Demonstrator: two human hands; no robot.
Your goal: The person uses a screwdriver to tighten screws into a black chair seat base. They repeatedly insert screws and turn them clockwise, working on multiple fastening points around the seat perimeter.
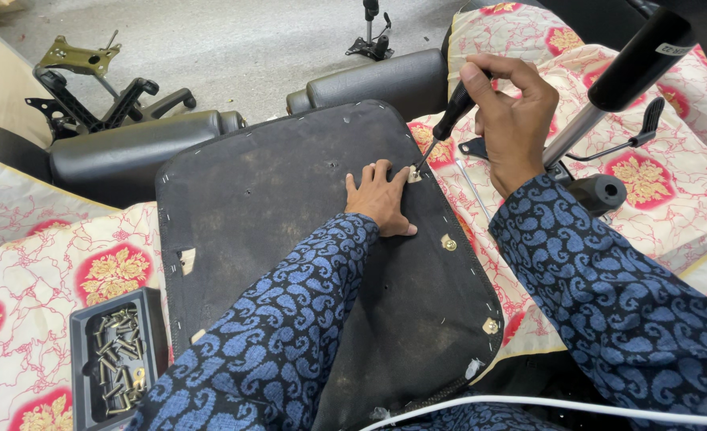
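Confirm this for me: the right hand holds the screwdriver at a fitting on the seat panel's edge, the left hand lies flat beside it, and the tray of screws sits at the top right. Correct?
Not quite. The head view shows the tray of screws at the bottom left, on the patterned cloth. The rest stands: the right hand holds the screwdriver at a fitting on the seat panel's edge, and the left hand lies flat beside it.

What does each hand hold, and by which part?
The right hand holds a screwdriver by its black handle. The left hand holds nothing; it presses flat on the seat base.
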